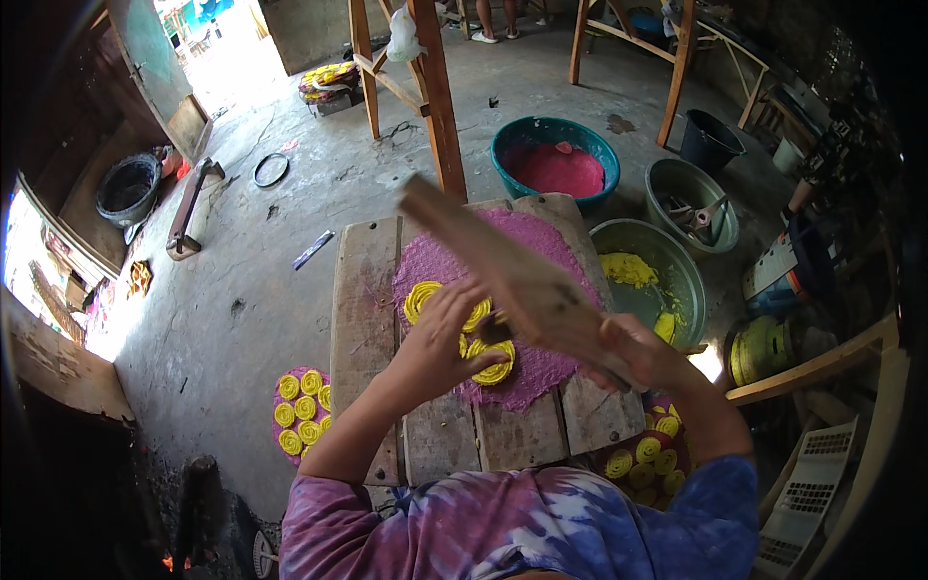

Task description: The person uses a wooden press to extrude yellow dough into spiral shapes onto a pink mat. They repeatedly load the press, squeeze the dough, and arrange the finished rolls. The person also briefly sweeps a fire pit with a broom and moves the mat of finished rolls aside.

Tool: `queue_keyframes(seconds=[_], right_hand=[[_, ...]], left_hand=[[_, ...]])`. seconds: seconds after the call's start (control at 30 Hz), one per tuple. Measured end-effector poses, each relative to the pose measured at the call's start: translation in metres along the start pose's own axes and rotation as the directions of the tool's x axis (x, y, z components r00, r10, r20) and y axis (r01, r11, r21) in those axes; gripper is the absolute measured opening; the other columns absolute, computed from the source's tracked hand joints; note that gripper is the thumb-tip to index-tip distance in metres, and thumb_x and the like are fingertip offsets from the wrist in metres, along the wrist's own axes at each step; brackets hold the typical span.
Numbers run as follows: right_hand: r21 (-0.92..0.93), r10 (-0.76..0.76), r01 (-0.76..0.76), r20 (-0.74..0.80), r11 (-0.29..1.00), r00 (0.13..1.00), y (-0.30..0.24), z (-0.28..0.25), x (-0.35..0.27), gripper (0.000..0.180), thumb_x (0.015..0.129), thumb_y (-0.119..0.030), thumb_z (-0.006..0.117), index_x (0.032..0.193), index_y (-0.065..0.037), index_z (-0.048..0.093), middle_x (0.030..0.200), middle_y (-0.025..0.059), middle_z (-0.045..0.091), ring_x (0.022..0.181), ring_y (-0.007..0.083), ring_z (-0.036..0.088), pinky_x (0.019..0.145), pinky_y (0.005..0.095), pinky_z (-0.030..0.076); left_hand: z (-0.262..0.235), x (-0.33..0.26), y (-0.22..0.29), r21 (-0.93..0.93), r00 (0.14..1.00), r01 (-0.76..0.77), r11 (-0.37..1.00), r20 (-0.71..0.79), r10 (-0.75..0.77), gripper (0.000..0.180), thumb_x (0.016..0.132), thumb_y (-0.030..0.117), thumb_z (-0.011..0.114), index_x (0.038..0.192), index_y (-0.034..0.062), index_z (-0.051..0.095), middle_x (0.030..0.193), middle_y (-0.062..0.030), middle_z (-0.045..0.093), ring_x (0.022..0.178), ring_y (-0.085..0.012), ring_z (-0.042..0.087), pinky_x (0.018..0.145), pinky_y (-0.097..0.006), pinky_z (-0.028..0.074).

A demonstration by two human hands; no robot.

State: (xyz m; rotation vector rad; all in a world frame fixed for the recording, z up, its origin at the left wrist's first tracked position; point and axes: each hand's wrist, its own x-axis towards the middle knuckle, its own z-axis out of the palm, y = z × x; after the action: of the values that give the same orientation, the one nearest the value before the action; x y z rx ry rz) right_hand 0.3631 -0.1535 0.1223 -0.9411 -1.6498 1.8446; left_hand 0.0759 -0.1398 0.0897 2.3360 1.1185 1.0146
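Note:
On a plank table (pixel 440 435) lies a flat, round pink-purple sheet (pixel 532 382) of a dough-like material with a rough surface. Several yellow coiled spirals (pixel 493 362) sit on its left part. My left hand (pixel 447 333) rests over these coils, fingers spread and thumb out by the nearest one. Wrapped around the near end of a long wooden board (pixel 522 275) is my right hand (pixel 638 353). The board slants across the sheet above the table and hides part of it. A short dark piece (pixel 495 329) shows under the board, near my left fingers; I cannot tell what it is.
Right of the table stand a teal basin (pixel 501 159) of pink paste, a green basin (pixel 691 314) with yellow dough and a tub (pixel 657 179) of tools. Decorated rounds (pixel 304 411) lie below the table at left and right. A wooden trestle leg (pixel 440 116) rises behind.

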Motion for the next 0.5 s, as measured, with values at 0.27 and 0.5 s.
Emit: queue_keyframes(seconds=[0.27, 0.5], right_hand=[[-0.811, -0.401, 0.247, 0.016, 0.531, 0.916, 0.011, 0.027, 0.016, 0.054, 0.098, -0.050, 0.041, 0.073, -0.007, 0.063, 0.061, 0.0180, 0.059, 0.058, 0.0371, 0.062, 0.056, 0.0434, 0.050], [-0.524, -0.565, 0.553, 0.156, 0.648, 0.810, 0.078, -0.021, 0.072, 0.045, 0.099, -0.041, 0.044, 0.088, -0.003, 0.064, 0.069, 0.0146, 0.062, 0.057, 0.0331, 0.062, 0.061, 0.0394, 0.051]], left_hand=[[0.048, -0.049, 0.001, -0.303, 0.944, -0.106, 0.947, 0.269, 0.192, 0.049, 0.086, 0.017, 0.061, 0.133, 0.0077, 0.050, 0.125, -0.0096, 0.057, 0.112, -0.0259, 0.056, 0.094, -0.035, 0.046], [0.088, -0.028, 0.015, -0.230, 0.949, -0.146, 0.962, 0.241, 0.202, 0.034, 0.086, 0.015, 0.062, 0.118, 0.0066, 0.054, 0.095, -0.0065, 0.056, 0.080, -0.0214, 0.058, 0.067, -0.034, 0.046]])
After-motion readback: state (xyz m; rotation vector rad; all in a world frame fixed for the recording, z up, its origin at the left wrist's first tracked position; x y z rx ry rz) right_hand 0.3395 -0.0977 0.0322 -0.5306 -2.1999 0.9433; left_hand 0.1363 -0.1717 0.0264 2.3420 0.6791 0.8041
